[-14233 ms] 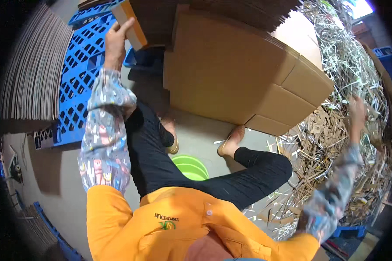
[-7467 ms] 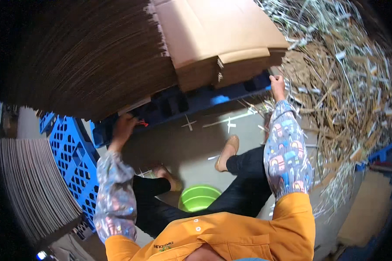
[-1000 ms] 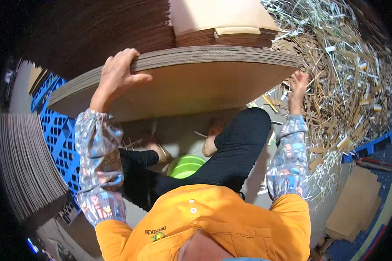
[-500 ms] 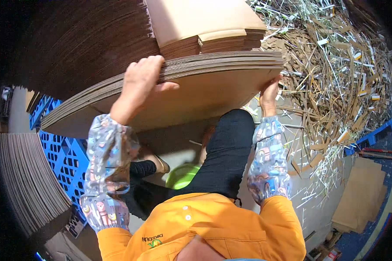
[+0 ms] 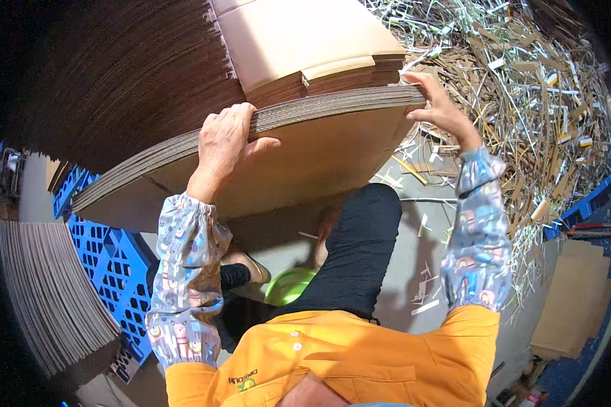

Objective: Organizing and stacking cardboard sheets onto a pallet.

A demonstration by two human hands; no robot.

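Observation:
A thick bundle of flat brown cardboard sheets (image 5: 312,149) stands on edge before me, its layered top edge running from lower left to upper right. My left hand (image 5: 227,146) is closed over that top edge near the middle, fingers behind and thumb on the near face. At the bundle's right end, my right hand (image 5: 441,108) grips the upper corner, thumb on the near side and fingers over the top. Behind the bundle lies a stack of flat cardboard (image 5: 305,34), with a darker tall stack (image 5: 129,68) to its left.
Cardboard scraps and paper strips (image 5: 516,115) are heaped at the right. A blue plastic pallet (image 5: 108,264) and another cardboard stack (image 5: 51,292) are at the left. A green basin (image 5: 286,285) sits by my legs. Flat cardboard pieces (image 5: 570,298) lie at lower right.
My right hand has moved up from the bundle's right side to its top right corner. The sheets' edges now sit more evenly together. My left hand keeps its hold on the top edge.

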